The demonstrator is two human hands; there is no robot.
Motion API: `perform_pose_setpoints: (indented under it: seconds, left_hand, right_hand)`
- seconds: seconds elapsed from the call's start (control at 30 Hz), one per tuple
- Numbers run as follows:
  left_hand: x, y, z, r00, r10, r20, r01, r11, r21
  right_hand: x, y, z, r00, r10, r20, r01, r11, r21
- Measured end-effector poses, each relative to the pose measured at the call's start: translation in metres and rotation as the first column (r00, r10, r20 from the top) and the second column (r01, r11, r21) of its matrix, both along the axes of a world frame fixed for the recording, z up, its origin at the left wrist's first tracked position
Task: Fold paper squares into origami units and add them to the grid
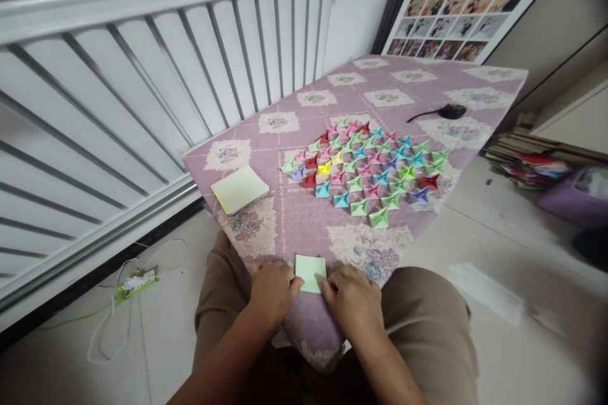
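A small pale green square of paper (310,273) lies near the table's close corner, between my two hands. My left hand (272,291) is curled, its thumb at the paper's left edge. On the other side, my right hand (354,299) is closed too, with thumb and forefinger at the lower right edge. The undersides of my fingers are hidden. Beyond them, several small folded paper pieces (373,172) in green, pink, blue, red, yellow and purple stand in slanting rows. A stack of pale paper sheets (240,190) rests at the table's left side.
A purple flowered cloth (299,221) covers the table. Toward the far right lies a black object with a cord (451,111). A white radiator (228,57) runs along the left. A power strip (137,281) with cables is on the floor; a photo board (456,9) stands behind.
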State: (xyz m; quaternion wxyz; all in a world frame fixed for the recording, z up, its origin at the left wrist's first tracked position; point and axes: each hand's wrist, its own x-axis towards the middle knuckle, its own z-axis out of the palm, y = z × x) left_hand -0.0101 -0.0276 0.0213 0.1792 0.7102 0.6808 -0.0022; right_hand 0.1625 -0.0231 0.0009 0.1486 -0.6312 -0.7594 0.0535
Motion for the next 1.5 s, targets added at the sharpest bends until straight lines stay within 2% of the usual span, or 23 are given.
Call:
perform_pose_setpoints:
  seconds: [0.47,0.67,1.03,1.3,1.5]
  left_hand:
    - [0.0,0.001,-0.001,1.0,-0.002,-0.01,0.002,1.0,0.013]
    - [0.001,0.001,-0.002,1.0,-0.003,-0.018,0.003,1.0,0.017]
    - [0.001,0.001,-0.001,1.0,0.001,-0.018,-0.001,1.0,0.009]
    - [0.001,0.002,0.002,1.0,0.001,-0.026,-0.002,1.0,-0.02]
    - [0.0,0.002,0.003,0.999,-0.011,-0.033,0.01,0.999,-0.03]
  right_hand:
    - [-0.001,0.0,0.001,1.0,0.008,0.013,-0.009,0.999,0.044]
    - [-0.002,0.001,0.004,1.0,-0.006,0.006,0.006,1.0,-0.02]
    - [-0.003,0.002,0.004,1.0,-0.005,0.015,0.006,0.999,-0.043]
    - [-0.005,0.002,0.011,0.998,-0.023,0.05,0.029,0.992,-0.125]
    - [-0.004,0.002,0.008,0.999,-0.018,0.051,0.024,0.993,-0.118]
